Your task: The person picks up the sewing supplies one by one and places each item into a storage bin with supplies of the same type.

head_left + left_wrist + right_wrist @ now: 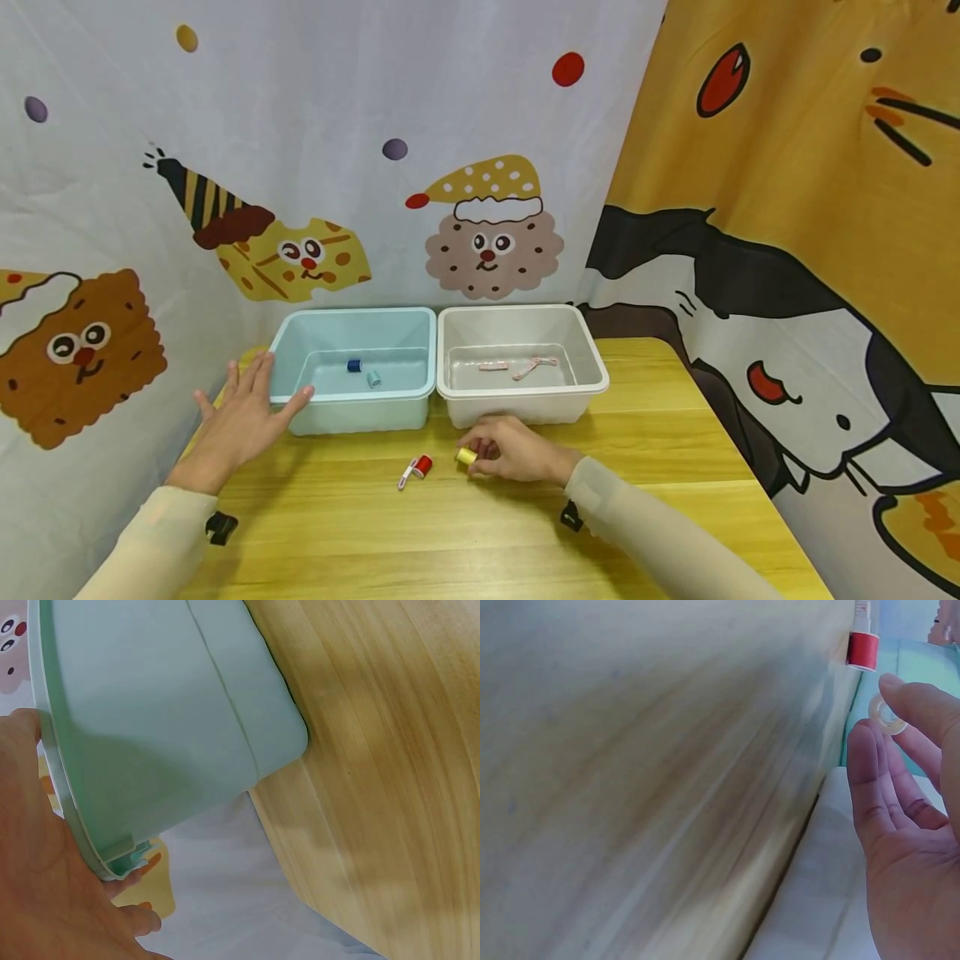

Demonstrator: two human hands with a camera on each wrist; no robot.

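Note:
My right hand (517, 450) pinches a yellow thread spool (466, 456) between thumb and fingertips, just in front of the white bin. The pale ring-shaped end of the spool (889, 718) faces the right wrist view. On the table to its left lies a red thread spool (423, 466), beside a small slim white-and-pink piece (407, 474). With fingers spread, my left hand (243, 421) rests at the left rim of the light blue bin (360, 414). Inside that bin are a dark blue spool (354, 366) and a light blue spool (373, 379).
The white bin (517, 409) stands right of the blue one and holds a short pink stick-like piece (493, 367) and a bent pink piece (534, 367). Both bins are on a wooden table (360, 550), close to a printed curtain (480, 108) behind it.

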